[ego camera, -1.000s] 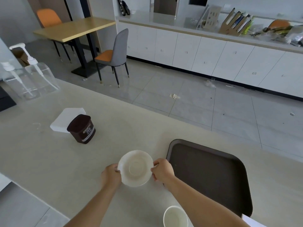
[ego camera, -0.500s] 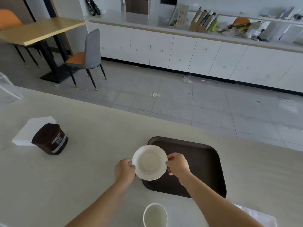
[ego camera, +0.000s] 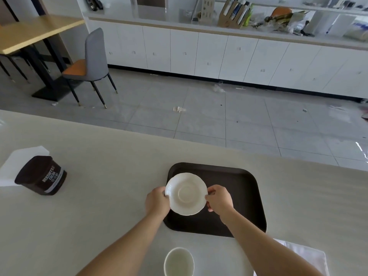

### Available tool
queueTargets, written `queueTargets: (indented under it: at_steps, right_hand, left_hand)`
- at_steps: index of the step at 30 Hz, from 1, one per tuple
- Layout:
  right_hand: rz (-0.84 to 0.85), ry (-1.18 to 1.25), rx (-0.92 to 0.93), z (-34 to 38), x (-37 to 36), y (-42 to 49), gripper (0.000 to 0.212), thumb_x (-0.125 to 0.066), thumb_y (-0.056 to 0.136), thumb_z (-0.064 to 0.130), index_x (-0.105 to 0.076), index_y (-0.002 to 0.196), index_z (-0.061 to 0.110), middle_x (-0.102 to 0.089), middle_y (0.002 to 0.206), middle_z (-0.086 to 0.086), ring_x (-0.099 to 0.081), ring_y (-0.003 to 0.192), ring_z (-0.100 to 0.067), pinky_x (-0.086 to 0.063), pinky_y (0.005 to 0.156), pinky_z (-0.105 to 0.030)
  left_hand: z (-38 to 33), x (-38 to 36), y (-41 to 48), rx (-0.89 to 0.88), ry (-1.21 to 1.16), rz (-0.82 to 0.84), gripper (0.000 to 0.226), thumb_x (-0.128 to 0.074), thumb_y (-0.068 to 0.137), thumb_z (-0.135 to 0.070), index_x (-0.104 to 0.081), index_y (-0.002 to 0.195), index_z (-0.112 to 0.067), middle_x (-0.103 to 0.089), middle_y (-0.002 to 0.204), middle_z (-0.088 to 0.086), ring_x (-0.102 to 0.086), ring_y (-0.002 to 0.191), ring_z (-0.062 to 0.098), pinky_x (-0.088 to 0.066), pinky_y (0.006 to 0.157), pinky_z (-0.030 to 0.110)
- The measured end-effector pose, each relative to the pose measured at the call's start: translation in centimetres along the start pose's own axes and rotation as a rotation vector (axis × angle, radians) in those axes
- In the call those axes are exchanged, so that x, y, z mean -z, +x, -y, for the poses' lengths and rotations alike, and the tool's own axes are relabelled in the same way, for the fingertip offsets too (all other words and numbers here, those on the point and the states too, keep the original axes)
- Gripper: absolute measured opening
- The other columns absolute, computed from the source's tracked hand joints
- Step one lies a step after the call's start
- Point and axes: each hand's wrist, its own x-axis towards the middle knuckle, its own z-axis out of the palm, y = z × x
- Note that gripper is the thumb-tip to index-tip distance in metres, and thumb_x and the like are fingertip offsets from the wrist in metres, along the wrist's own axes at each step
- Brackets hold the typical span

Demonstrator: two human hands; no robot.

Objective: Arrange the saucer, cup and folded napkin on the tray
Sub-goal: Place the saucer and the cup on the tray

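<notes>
The saucer faces bowl-up, roughly level, held between both hands over the left part of the tray. The left hand pinches its left rim, the right hand its right rim. The cup stands upright on the tabletop nearer the person, between the forearms; the napkin lies under the right forearm.

Tub: dark cocoa tub on my counter, far left.
Pad: white pad under that tub.
Chair: grey chair beside a wooden table.
</notes>
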Motion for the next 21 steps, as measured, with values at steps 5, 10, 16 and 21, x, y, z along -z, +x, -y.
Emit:
queueTargets:
  at_steps: [5, 10, 16, 21]
  right_hand:
    - [-0.022, -0.016, -0.006, -1.4, -0.4, 0.0, 0.015, -0.067, 0.092, 0.011, -0.066, 0.095, 0.025, -0.071, 0.08, -0.001, -0.07, 0.058, -0.016, -0.061, 0.053, -0.027]
    - [-0.036, 0.048, 0.003, -2.2, -0.7, -0.3, 0.015, -0.067, 0.092, 0.011, -0.067, 0.101, 0.023, -0.07, 0.083, 0.0, -0.069, 0.06, -0.016, -0.06, 0.053, -0.026]
    - [-0.008, 0.134, -0.025, -2.3, -0.7, -0.8, 0.027, -0.067, 0.093, 0.02, -0.059, 0.119, 0.021, -0.068, 0.091, 0.001, -0.069, 0.067, -0.018, -0.055, 0.048, -0.021]
    - [-0.062, 0.138, 0.024, -3.1, -0.6, -3.1, 0.021, -0.066, 0.093, 0.023, -0.061, 0.113, 0.021, -0.067, 0.087, 0.005, -0.068, 0.067, -0.015, -0.06, 0.054, -0.026]
  left_hand:
    - [0.3, -0.5, 0.0, -0.034, 0.203, 0.013, 0.014, -0.044, 0.075, -0.008, -0.058, 0.073, -0.009, -0.065, 0.068, 0.009, -0.055, 0.06, 0.028, -0.04, 0.053, 0.036]
    - [0.9, -0.6, -0.5, -0.046, 0.309, -0.001, 0.011, -0.045, 0.08, -0.014, -0.054, 0.074, -0.015, -0.059, 0.066, 0.0, -0.05, 0.06, 0.02, -0.033, 0.05, 0.03]
    - [2.7, -0.5, -1.0, -0.118, 0.293, -0.052, 0.014, -0.046, 0.09, -0.028, -0.06, 0.09, -0.024, -0.064, 0.084, -0.003, -0.057, 0.074, 0.02, -0.04, 0.06, 0.033]
    - [6.5, -0.6, -1.7, -0.331, 0.441, -0.152, 0.034, -0.043, 0.097, -0.026, -0.063, 0.123, -0.016, -0.064, 0.12, 0.005, -0.055, 0.117, 0.029, -0.042, 0.098, 0.044]
